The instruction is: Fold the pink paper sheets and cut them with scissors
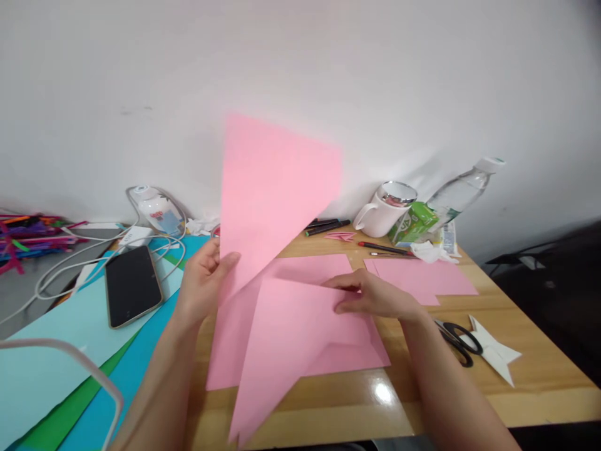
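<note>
Around the flat pink sheet (pixel 225 354), the left hand (pixel 204 279), at ten o'clock, pinches a raised piece (pixel 277 188) at twelve; the right hand (pixel 369 291), at two, pinches a nearer piece (pixel 282 332) pointing toward seven. Separating pieces seems underway; next calls for light, steady grips.

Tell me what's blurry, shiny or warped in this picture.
In the head view, the upper pink sheet in the left hand has smeared top edges, probably from motion; in the same view, a white glare spot shines on the wooden table, and the clear bottle leans outward, perhaps partly wide-lens stretch, with a soft shadow on the wall behind it.
</note>
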`<state>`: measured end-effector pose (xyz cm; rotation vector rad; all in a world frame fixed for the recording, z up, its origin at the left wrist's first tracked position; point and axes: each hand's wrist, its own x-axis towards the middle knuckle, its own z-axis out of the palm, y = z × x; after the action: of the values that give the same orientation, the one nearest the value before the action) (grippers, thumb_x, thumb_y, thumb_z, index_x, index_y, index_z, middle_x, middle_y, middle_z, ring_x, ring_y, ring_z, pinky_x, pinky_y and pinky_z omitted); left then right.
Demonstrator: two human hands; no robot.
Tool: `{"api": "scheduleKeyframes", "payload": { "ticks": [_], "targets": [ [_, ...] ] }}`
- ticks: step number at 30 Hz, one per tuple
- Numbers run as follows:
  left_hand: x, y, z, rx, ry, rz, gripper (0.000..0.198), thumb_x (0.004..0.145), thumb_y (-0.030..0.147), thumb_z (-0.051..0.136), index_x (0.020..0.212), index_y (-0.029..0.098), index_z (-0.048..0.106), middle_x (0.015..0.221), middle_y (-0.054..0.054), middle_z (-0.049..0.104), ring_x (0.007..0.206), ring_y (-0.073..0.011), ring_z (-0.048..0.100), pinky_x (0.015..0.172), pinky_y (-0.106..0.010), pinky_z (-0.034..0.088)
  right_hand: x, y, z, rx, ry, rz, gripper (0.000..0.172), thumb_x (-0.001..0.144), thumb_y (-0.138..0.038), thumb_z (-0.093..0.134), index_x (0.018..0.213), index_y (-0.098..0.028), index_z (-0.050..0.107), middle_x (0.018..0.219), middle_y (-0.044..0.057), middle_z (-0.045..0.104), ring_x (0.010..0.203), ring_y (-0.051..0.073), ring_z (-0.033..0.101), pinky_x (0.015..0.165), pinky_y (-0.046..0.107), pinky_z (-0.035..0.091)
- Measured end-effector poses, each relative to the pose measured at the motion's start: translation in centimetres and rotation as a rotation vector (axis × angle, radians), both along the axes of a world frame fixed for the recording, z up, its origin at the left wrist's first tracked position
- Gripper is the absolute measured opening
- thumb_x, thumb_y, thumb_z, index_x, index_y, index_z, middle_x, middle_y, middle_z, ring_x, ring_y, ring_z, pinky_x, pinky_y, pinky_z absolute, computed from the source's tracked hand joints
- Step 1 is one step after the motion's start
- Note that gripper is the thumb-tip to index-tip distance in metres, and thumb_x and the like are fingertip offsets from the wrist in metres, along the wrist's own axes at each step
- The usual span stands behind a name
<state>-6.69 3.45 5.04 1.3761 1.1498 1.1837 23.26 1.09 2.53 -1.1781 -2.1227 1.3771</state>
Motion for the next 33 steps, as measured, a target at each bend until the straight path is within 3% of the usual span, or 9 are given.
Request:
{"api": "scheduleKeyframes", "payload": {
  "ticks": [3,6,9,12,18,23,25,30,33],
  "targets": [
    [0.3,-0.3,0.1,-0.035,-0.165,-0.022,0.037,0.076,0.030,0.065,0.110,0.023,0.053,0.091,-0.002,0.069,0.074,-0.0170,0.066,0.067,-0.026,0.050,-0.7,0.3,-1.4,0.179,-0.045,-0.267,0.043,0.072,-0.020,0.067,0.115,-0.025,0.064,0.114,0.007,0.067,0.102,0.027,0.061,0.092,0.045,0.045],
    [0.9,-0.6,-0.1,-0.085,-0.157,-0.097,0.046,0.075,0.029,0.067,0.117,0.024,0.050,0.092,-0.002,0.070,0.073,-0.0164,0.066,0.067,-0.026,0.051,-1.3,0.8,-2.3,0.162,0.289,-0.406,0.053,0.073,-0.030,0.070,0.124,-0.025,0.054,0.118,0.009,0.064,0.105,0.026,0.061,0.094,0.047,0.045],
    [1.7,-0.9,-0.3,-0.162,-0.027,-0.288,0.047,0.074,0.028,0.069,0.118,0.022,0.053,0.091,-0.003,0.069,0.074,-0.0146,0.065,0.066,-0.024,0.050,-1.3,1.3,-2.5,0.060,0.699,-0.620,0.040,0.076,-0.042,0.066,0.111,-0.024,0.057,0.106,0.006,0.068,0.095,0.023,0.065,0.082,0.042,0.053],
    [2.7,-1.3,-0.7,-0.294,0.000,-0.528,0.045,0.074,0.027,0.069,0.116,0.022,0.054,0.096,-0.004,0.069,0.081,-0.0147,0.064,0.074,-0.025,0.049,-1.0,1.5,-2.5,0.030,0.783,-0.888,0.027,0.074,-0.040,0.070,0.091,-0.021,0.062,0.094,0.005,0.070,0.086,0.021,0.065,0.072,0.036,0.054],
    [3.1,-0.8,-1.7,-0.227,-0.072,-0.187,0.023,0.080,0.036,0.062,0.091,0.016,0.065,0.081,-0.004,0.069,0.068,-0.0140,0.061,0.063,-0.025,0.048,-2.4,1.0,-2.4,-0.152,0.727,-0.788,0.036,0.070,-0.038,0.074,0.096,-0.018,0.061,0.095,0.007,0.070,0.081,0.020,0.065,0.066,0.033,0.056],
    [2.2,-0.1,-2.0,-0.260,-0.200,-0.056,0.023,0.073,0.034,0.070,0.085,0.015,0.068,0.065,0.000,0.066,0.054,-0.0107,0.056,0.052,-0.022,0.045,-3.3,0.9,-2.1,0.005,0.797,-0.954,0.047,0.066,-0.032,0.078,0.100,-0.023,0.048,0.077,-0.003,0.067,0.068,0.014,0.064,0.055,0.027,0.057],
    [2.0,0.0,-1.8,-0.222,-0.190,-0.039,0.031,0.072,0.032,0.071,0.098,0.016,0.067,0.061,0.002,0.064,0.050,-0.0093,0.056,0.050,-0.019,0.044,-3.0,0.8,-1.9,0.058,0.800,-0.945,0.046,0.065,-0.029,0.079,0.100,-0.025,0.049,0.072,-0.006,0.063,0.064,0.011,0.061,0.054,0.025,0.057],
    [1.9,-0.3,-1.3,-0.132,-0.132,0.010,0.092,0.072,0.030,0.073,0.145,0.029,0.018,0.065,0.002,0.070,0.055,-0.0149,0.064,0.052,-0.023,0.050,-1.9,0.9,-1.9,-0.002,0.683,-0.801,0.029,0.070,-0.032,0.075,0.094,-0.022,0.065,0.073,-0.004,0.059,0.065,0.009,0.057,0.058,0.022,0.057],
    [1.9,-0.4,-1.2,-0.082,-0.122,-0.005,0.095,0.073,0.030,0.072,0.146,0.032,0.012,0.063,0.003,0.070,0.056,-0.0156,0.065,0.054,-0.024,0.052,-1.4,1.0,-2.0,0.019,0.684,-0.837,0.026,0.067,-0.030,0.077,0.090,-0.020,0.070,0.067,-0.004,0.058,0.061,0.008,0.054,0.058,0.022,0.057]
  ]
}}
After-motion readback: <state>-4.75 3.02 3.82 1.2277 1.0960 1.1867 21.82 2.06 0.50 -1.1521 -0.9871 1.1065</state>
